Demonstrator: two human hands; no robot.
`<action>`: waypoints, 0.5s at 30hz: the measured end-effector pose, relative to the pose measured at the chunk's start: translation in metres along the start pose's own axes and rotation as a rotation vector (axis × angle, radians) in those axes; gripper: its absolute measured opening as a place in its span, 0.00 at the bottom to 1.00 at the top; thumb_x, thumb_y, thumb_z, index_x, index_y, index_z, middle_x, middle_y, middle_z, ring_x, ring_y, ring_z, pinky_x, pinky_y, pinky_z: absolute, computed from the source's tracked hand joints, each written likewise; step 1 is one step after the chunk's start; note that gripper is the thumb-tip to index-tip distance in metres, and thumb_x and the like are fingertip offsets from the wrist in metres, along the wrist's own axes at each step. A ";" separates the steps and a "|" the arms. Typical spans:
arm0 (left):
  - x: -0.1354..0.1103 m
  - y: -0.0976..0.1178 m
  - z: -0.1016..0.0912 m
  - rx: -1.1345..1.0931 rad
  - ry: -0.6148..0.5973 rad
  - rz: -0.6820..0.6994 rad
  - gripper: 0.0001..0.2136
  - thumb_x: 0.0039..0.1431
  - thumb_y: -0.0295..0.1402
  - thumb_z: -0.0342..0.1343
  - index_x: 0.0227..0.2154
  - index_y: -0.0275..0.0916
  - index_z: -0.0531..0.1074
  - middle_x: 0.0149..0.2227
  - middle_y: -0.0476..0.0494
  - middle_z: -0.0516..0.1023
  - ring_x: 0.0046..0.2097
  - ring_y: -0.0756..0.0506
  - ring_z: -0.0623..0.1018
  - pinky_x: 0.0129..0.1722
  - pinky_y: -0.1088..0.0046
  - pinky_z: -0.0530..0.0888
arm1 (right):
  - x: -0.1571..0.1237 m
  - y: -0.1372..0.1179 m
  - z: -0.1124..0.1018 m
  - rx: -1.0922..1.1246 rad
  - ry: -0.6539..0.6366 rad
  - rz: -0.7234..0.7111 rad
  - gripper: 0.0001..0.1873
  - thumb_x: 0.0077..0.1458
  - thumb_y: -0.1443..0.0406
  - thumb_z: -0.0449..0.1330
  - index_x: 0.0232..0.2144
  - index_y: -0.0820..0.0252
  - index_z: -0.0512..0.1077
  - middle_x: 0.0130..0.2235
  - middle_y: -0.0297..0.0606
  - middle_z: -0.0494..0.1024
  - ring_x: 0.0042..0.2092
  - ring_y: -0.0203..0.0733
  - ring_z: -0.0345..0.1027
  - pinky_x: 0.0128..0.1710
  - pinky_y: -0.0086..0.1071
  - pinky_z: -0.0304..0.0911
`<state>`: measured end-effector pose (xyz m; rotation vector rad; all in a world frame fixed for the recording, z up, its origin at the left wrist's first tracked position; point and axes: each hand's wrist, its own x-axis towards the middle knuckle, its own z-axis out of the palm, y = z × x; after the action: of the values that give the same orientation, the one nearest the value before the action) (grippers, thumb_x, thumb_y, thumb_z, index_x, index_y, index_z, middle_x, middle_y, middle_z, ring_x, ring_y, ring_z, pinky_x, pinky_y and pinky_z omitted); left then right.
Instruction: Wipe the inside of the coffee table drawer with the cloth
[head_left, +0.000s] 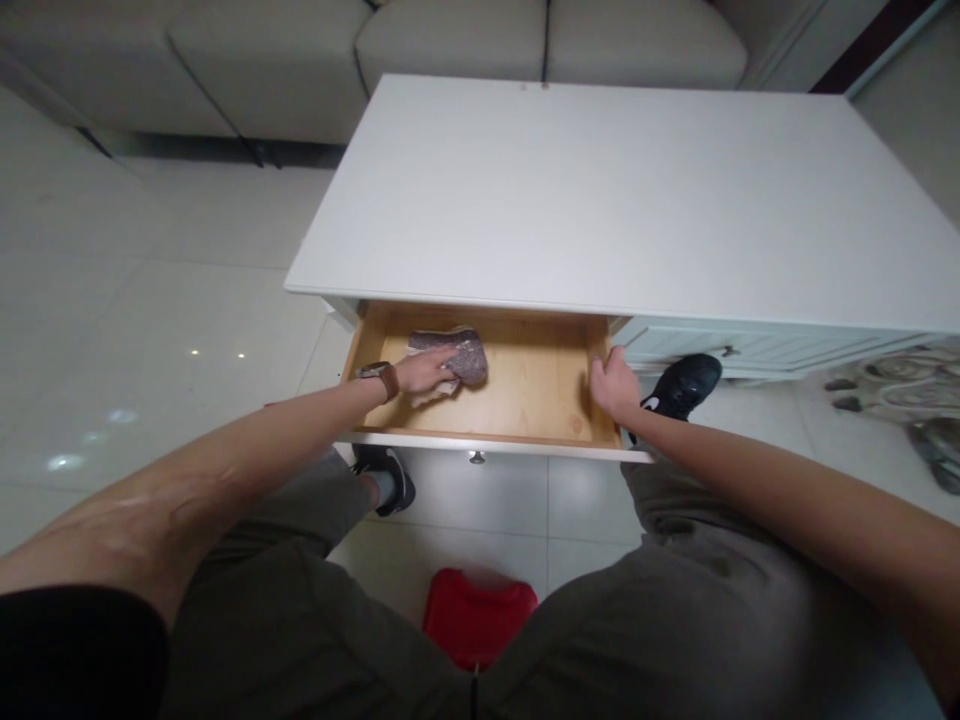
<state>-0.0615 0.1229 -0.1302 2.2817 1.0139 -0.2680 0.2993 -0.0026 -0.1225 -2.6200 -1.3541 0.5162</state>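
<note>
Pale, unpainted wood forms the inside of the drawer (540, 375), which stands pulled out from a white table (570, 190); in its left part lies the greyish-purple cloth (470, 355), crumpled on the bottom. The left hand (426, 370), with a watch (388, 381) on its wrist, rests upon this cloth with the fingers extended; whether they also pinch it, I cannot tell. The right hand (616, 385) is grasping the right side wall of the drawer. In my judgement, if the left hand pressed too strongly, the drawer could tilt downward, because its front has no visible support from below. Also, if the drawer slid inward, the right fingers might be squeezed against the table, being quite near to its edge. The table's top is smooth and looks bare. Behind it stands a light grey sofa (450, 45), the floor (187, 350) has pale, shiny tiles, and a red object (480, 615), perhaps a stool, is between the person's legs.
</note>
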 end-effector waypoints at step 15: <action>0.070 0.207 0.050 -0.731 -0.663 0.151 0.29 0.54 0.53 0.59 0.55 0.43 0.74 0.57 0.47 0.79 0.60 0.41 0.74 0.61 0.66 0.70 | 0.001 -0.002 -0.002 0.025 -0.015 -0.037 0.22 0.68 0.54 0.43 0.54 0.62 0.61 0.49 0.55 0.77 0.47 0.58 0.74 0.47 0.47 0.65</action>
<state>0.1395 0.0278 -0.1039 1.4350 0.4705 -0.4594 0.2992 -0.0008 -0.1206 -2.5712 -1.3888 0.5455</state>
